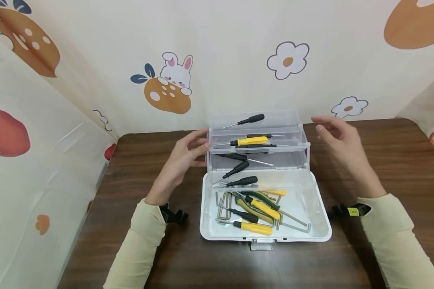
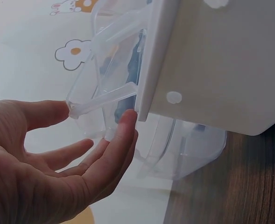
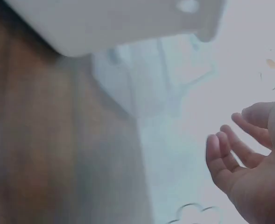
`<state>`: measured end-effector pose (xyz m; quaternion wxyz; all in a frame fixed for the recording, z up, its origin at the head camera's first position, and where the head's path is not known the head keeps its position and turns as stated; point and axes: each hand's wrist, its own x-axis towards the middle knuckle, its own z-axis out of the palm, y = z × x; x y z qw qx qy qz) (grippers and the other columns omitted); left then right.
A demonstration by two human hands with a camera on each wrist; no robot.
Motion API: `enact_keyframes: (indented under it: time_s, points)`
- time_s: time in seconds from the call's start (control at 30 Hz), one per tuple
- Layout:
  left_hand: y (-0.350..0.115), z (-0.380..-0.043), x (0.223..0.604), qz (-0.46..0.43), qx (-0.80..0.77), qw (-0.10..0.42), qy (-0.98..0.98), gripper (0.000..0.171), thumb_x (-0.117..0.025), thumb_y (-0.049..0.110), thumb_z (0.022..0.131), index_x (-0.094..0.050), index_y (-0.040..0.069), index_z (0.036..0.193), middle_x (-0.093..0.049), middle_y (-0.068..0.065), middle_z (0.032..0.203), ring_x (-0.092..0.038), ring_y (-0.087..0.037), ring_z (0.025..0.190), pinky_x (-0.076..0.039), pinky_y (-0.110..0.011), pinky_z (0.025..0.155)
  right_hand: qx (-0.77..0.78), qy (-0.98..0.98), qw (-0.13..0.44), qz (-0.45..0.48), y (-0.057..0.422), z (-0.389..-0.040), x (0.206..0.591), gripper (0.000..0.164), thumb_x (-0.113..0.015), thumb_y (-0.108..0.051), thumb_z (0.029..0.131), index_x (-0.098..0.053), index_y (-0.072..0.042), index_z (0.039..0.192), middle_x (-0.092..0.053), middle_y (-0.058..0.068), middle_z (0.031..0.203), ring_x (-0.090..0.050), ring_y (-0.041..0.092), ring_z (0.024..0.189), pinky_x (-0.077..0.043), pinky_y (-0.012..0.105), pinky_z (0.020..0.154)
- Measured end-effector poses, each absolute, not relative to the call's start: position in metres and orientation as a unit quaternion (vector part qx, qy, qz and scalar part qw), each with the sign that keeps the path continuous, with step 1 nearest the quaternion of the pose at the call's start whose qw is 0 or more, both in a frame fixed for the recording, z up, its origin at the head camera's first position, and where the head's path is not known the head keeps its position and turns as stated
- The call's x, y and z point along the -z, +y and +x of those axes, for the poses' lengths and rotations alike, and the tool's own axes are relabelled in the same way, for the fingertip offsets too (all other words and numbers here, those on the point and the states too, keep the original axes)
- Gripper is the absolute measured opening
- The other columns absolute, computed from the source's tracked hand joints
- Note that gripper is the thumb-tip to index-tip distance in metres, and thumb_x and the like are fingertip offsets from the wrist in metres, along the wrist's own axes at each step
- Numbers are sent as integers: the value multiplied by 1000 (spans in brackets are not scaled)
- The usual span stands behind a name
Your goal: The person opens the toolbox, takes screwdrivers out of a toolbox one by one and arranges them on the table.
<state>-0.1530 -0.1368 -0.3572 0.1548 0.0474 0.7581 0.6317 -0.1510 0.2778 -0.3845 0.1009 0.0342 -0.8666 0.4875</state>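
A white toolbox [image 1: 320,224] stands open on the table, its clear stepped trays [image 1: 287,118] raised at the back. My left hand [image 1: 181,156] is at the left side of the trays, fingers loosely bent. In the left wrist view, its fingertips touch a clear plastic link arm [image 2: 107,99] and the box edge. My right hand [image 1: 341,140] hovers beside the trays' right side, apart from them, with relaxed fingers. Black-handled screwdrivers [image 1: 242,181] and a yellow-handled screwdriver [image 1: 253,141] lie in the trays. Below are pliers with green-and-yellow handles [image 1: 254,209], several hex keys [image 1: 296,228] and more screwdrivers.
The toolbox sits on a dark wood table [image 1: 130,192] against a wall covering [image 1: 231,60] printed with rabbits and flowers. A latch [image 1: 261,245] sticks out at the box's front. Black straps with small devices [image 1: 173,214] circle both wrists.
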Motion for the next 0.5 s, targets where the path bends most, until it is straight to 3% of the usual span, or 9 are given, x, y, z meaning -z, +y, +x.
enact_keyframes:
  time_s: [0.17, 0.27, 0.37, 0.5]
  points:
    - [-138, -155, 357, 48, -629, 150, 761, 50, -60, 18, 107, -48, 15, 155, -61, -20, 141, -72, -31, 109, -67, -42, 81, -427, -889, 126, 106, 262, -164, 352, 33, -63, -19, 105, -68, -17, 138, -66, -5, 128, -56, -2, 107, -44, 2, 89]
    - [-138, -156, 357, 53, -629, 147, 762, 51, -60, 18, 107, -48, 15, 156, -61, -20, 140, -71, -32, 112, -67, -43, 81, -375, -908, 111, 152, 247, -172, 334, 31, -62, -20, 106, -69, -18, 136, -67, 2, 131, -56, 2, 110, -47, 6, 93]
    - [-137, -156, 358, 55, -631, 148, 759, 50, -60, 17, 107, -48, 15, 156, -61, -20, 140, -71, -33, 115, -67, -44, 81, -332, -919, 84, 195, 232, -181, 319, 29, -63, -17, 105, -69, -15, 134, -68, 3, 132, -62, 12, 113, -55, 26, 102]
    - [-136, -155, 358, 53, -632, 151, 758, 50, -60, 16, 107, -48, 16, 155, -61, -20, 140, -70, -34, 116, -67, -44, 81, -291, -923, 42, 250, 213, -193, 307, 29, -65, -8, 103, -68, -9, 132, -68, 9, 132, -66, 27, 116, -58, 51, 102]
